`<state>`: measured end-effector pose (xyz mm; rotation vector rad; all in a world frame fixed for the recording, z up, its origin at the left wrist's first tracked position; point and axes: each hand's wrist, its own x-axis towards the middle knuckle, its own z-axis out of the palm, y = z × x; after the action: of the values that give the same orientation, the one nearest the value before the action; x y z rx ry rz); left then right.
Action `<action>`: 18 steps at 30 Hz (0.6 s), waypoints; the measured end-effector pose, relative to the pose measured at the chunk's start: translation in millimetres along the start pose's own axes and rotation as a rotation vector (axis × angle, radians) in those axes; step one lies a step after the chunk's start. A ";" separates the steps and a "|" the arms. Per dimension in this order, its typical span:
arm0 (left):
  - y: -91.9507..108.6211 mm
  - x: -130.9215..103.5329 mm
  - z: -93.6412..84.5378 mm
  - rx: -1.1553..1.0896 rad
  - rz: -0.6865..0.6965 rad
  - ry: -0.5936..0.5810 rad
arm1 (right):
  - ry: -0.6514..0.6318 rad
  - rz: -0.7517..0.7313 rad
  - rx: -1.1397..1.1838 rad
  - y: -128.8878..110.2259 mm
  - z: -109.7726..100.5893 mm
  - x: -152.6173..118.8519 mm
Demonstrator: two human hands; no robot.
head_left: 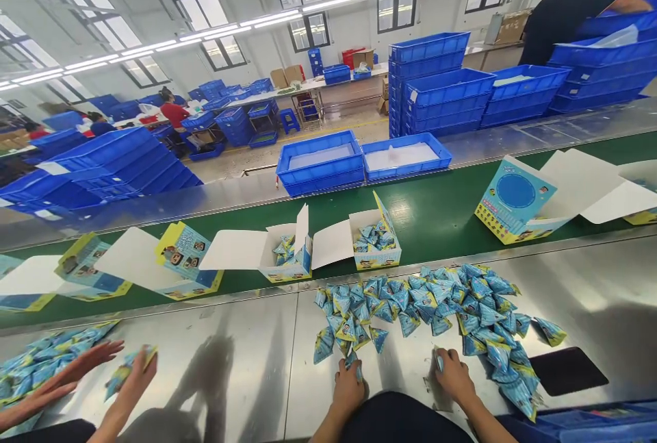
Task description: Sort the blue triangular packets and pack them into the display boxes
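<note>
My left hand (349,383) is closed on a small blue-and-yellow pyramid-shaped packet (352,359) at the near edge of a pile. More of these pyramid packets (426,296) lie spread in a band on the metal table in front of both hands. To the right, my right hand (454,376) is closed at the left side of the pile's near end. A bluish bit shows at its fingertips; the fingers hide most of it. Beyond the pile, an open printed box (377,259) with packets inside stands on the green conveyor belt (426,207).
Another open box (285,268) with packets stands left of it. More open boxes line the belt. A co-worker's hands (131,381) handle packets at left. A black flat object (569,370) lies at right. Blue trays (321,162) stand behind the belt.
</note>
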<state>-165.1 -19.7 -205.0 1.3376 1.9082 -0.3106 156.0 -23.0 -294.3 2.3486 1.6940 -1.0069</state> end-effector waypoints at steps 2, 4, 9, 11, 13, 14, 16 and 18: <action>-9.0 0.6 7.6 0.003 0.002 -0.017 | -0.031 0.003 0.032 5.6 5.5 -7.5; -17.5 0.2 12.6 -0.001 -0.005 -0.009 | -0.045 0.016 0.078 12.3 11.1 -15.8; -30.4 1.8 13.9 -0.001 -0.015 0.087 | -0.021 0.128 0.241 34.3 19.4 -34.0; -30.4 5.3 11.6 0.019 -0.042 0.107 | -0.011 0.181 0.303 43.1 20.1 -40.3; -29.1 8.9 8.9 0.070 -0.082 0.079 | 0.002 0.226 0.353 48.8 20.0 -46.6; -28.6 10.1 7.2 0.099 -0.094 0.053 | 0.009 0.244 0.374 49.8 19.4 -49.9; -27.8 10.2 2.3 0.148 -0.108 0.005 | 0.021 0.271 0.414 47.4 15.4 -56.8; -24.5 6.7 -6.0 0.179 -0.101 -0.020 | 0.032 0.286 0.447 40.2 4.7 -64.3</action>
<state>-190.4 -21.8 -211.1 1.3486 1.9727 -0.5545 177.5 -93.3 -275.2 2.7789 1.1796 -1.4094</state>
